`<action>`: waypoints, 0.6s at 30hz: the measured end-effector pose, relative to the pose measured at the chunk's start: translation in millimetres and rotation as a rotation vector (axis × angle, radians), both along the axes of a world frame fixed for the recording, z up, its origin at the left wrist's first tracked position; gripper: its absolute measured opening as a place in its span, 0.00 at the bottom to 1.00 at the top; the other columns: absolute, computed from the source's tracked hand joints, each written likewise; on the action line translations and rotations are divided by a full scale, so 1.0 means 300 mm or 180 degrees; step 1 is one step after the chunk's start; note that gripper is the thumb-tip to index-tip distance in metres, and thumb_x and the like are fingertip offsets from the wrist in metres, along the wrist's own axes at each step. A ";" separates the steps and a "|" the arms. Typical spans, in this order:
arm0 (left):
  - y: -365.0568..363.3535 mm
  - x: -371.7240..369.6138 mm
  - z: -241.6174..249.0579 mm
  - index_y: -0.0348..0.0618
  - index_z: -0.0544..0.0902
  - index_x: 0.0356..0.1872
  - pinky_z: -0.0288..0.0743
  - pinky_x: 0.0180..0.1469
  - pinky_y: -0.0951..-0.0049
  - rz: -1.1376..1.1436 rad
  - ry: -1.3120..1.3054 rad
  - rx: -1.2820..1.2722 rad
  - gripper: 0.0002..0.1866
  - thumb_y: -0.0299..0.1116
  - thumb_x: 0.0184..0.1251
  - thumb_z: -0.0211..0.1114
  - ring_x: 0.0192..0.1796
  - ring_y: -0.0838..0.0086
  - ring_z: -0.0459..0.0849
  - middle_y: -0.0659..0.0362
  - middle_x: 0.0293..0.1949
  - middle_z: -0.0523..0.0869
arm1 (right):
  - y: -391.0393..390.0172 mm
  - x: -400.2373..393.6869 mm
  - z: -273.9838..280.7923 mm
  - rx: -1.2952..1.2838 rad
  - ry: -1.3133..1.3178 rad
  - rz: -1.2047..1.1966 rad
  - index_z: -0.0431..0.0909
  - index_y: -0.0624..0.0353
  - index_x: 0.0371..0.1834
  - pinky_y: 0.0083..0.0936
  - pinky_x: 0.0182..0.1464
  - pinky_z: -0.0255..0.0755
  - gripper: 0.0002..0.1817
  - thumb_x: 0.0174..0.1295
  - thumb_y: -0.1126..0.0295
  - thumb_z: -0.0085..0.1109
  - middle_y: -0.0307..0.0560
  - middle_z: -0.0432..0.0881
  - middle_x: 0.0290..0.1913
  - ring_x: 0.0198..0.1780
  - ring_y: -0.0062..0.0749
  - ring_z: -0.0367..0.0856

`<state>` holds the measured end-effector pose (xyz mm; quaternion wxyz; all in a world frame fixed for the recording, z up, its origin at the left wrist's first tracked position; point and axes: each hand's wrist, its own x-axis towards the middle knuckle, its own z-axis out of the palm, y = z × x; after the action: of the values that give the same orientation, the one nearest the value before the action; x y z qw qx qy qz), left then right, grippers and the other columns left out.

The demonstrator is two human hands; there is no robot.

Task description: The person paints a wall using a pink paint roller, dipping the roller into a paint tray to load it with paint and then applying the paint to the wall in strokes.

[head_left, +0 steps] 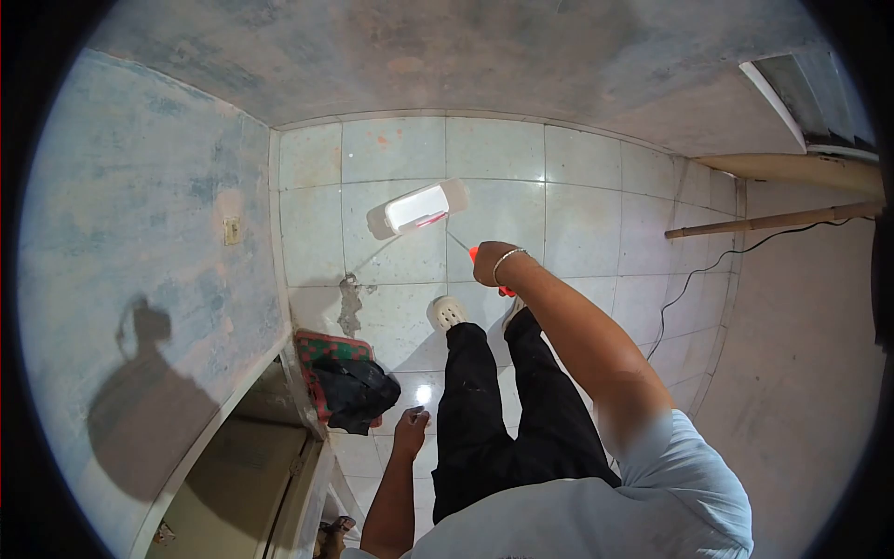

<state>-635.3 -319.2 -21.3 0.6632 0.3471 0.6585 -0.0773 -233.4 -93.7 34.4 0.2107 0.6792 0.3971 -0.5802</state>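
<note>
A person in a grey shirt and black trousers stands on a white tiled floor [577, 186]. The left hand [411, 430] hangs loose at the side, fingers lightly curled, holding nothing. The right hand [492, 264], a silver bangle at the wrist, is wrapped around the orange handle of a long-framed paint roller [421, 207], whose white sleeve rests on the tiles just ahead of the feet. The tiles show no fresh coating, so the rolling looks barely begun. A red-and-green patterned mat [326, 349] with a black bag [358, 393] lies at the doorway.
</note>
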 end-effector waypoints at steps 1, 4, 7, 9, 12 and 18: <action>-0.001 -0.004 -0.005 0.31 0.75 0.55 0.74 0.49 0.73 0.0006 0.0003 -0.0041 0.23 0.40 0.66 0.62 0.43 0.71 0.84 0.51 0.43 0.84 | -0.009 0.004 0.003 0.0002 -0.0007 -0.0010 0.82 0.72 0.33 0.41 0.31 0.77 0.13 0.57 0.77 0.46 0.62 0.83 0.29 0.27 0.47 0.84; -0.003 -0.013 -0.006 0.31 0.75 0.55 0.74 0.49 0.73 -0.0029 -0.0007 -0.0001 0.23 0.40 0.66 0.62 0.43 0.71 0.84 0.51 0.42 0.84 | -0.033 0.020 0.013 0.0057 0.0009 -0.0061 0.78 0.71 0.28 0.38 0.24 0.74 0.12 0.59 0.74 0.45 0.58 0.81 0.23 0.21 0.41 0.82; 0.001 -0.016 -0.003 0.31 0.76 0.55 0.75 0.48 0.73 -0.0216 0.0115 -0.0039 0.23 0.40 0.67 0.62 0.42 0.71 0.84 0.51 0.41 0.85 | -0.047 0.034 0.028 0.0016 0.0031 -0.0205 0.78 0.71 0.29 0.38 0.24 0.75 0.13 0.60 0.73 0.46 0.58 0.82 0.24 0.22 0.40 0.82; -0.010 -0.029 -0.020 0.31 0.75 0.55 0.75 0.47 0.73 -0.0224 0.0054 -0.0014 0.22 0.38 0.67 0.61 0.43 0.71 0.84 0.52 0.42 0.85 | -0.050 0.036 0.039 0.0062 0.0041 -0.0328 0.81 0.72 0.29 0.42 0.27 0.76 0.12 0.55 0.77 0.45 0.62 0.82 0.26 0.24 0.47 0.83; 0.015 -0.005 -0.004 0.32 0.75 0.55 0.75 0.45 0.73 -0.0236 0.0011 -0.0035 0.22 0.37 0.67 0.60 0.43 0.72 0.84 0.52 0.43 0.85 | -0.059 0.044 0.002 0.0135 0.0119 -0.0407 0.80 0.72 0.29 0.41 0.26 0.76 0.12 0.55 0.77 0.45 0.62 0.82 0.26 0.23 0.46 0.83; 0.043 0.044 0.038 0.36 0.74 0.57 0.75 0.42 0.71 -0.0112 0.0041 -0.0325 0.22 0.38 0.66 0.60 0.43 0.70 0.84 0.53 0.44 0.85 | -0.087 0.058 0.010 0.0127 0.0322 -0.1136 0.80 0.70 0.31 0.40 0.25 0.76 0.11 0.56 0.76 0.45 0.62 0.82 0.27 0.23 0.44 0.83</action>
<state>-622.2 -306.4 -9.8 0.6744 0.3238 0.6518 -0.1248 -216.1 -119.8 37.3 0.0707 0.7128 0.2918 -0.6338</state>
